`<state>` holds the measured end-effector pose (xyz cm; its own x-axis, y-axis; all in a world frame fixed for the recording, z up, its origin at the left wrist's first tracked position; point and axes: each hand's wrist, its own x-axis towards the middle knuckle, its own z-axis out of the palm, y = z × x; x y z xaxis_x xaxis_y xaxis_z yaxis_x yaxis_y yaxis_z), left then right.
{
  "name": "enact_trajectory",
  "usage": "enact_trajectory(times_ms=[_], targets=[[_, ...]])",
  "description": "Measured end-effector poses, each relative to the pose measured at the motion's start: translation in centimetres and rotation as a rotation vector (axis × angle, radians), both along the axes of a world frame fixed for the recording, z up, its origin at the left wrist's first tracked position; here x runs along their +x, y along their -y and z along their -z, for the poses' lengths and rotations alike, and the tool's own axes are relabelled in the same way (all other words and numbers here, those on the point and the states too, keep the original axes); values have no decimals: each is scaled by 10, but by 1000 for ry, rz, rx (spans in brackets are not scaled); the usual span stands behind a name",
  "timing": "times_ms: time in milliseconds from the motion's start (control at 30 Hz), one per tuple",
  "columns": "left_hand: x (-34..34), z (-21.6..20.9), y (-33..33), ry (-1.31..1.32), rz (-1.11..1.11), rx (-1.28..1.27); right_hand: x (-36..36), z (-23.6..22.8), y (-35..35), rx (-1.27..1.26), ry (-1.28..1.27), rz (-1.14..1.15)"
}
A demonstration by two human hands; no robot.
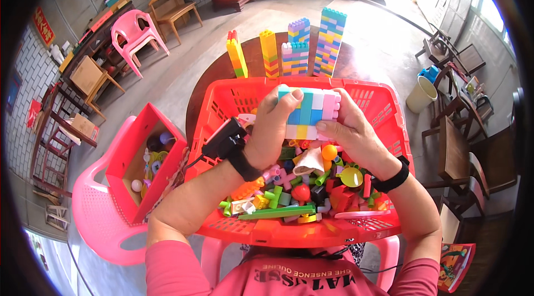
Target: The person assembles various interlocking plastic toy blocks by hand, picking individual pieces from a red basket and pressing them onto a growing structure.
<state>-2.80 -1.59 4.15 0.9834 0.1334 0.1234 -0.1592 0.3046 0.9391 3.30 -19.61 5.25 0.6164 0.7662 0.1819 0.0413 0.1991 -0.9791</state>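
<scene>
A block assembly of toy building bricks in teal, white, blue, pink and yellow is held between my two hands. My left hand grips its left side, thumb across the upper edge. At the right side, the fingers of my right hand wrap behind it and the thumb presses its lower front. Below my hands is a red plastic basket, filled with loose bricks and toy parts. Among these are a green strip, an orange ball and a yellow round piece.
Beyond the basket, several brick towers, including a tall multicoloured one and a yellow one, stand on a round brown table. At left, a red box with toys sits on a pink chair. A cream bin and wooden chairs stand at right.
</scene>
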Motion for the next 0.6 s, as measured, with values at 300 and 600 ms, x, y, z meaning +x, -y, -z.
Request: enact_trajectory(times_ms=[300, 600], targets=[[-1, 2, 7, 219, -145, 11, -5, 2, -2, -23, 23, -99], [-11, 7, 14, 308, -102, 74, -20, 7, -8, 30, 6, 13]])
